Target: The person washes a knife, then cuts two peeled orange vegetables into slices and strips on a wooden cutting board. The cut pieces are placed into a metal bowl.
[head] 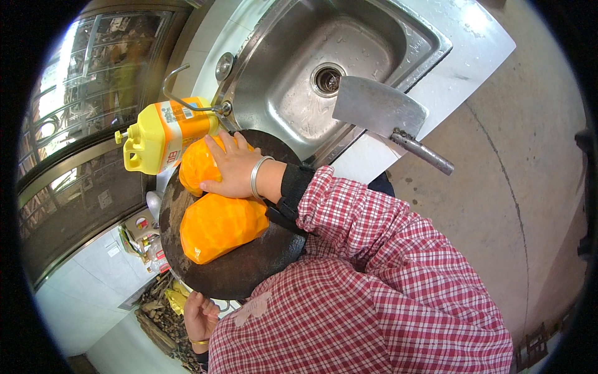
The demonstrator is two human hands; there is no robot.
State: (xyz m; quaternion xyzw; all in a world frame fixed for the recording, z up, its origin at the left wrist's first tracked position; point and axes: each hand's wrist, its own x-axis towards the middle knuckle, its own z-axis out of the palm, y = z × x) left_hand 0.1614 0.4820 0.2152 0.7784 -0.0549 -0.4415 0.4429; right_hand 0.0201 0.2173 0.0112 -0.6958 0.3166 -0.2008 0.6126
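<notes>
My right hand [232, 169], a silver bangle at its wrist, lies with spread fingers over a peeled orange squash piece [195, 163] and grips it. Beside it, on the same round dark wooden chopping board [233, 276], rests a second peeled orange piece [222, 229], larger in view. At the board's near left edge is my left hand [202, 311], its fingers curled and nothing visible in them; a gold bangle circles that wrist. A cleaver [380, 105] lies across the sink's rim, with its metal handle jutting past the counter edge.
Beyond the board are a stainless steel sink [299, 84], a curved faucet [191, 105] and a yellow pump jug [170, 133]. A drain strainer [224, 66] sits on the sink's back ledge. Plastic bottles [156, 255] stand left of the board, near stacked firewood [159, 322]. A barred window is behind.
</notes>
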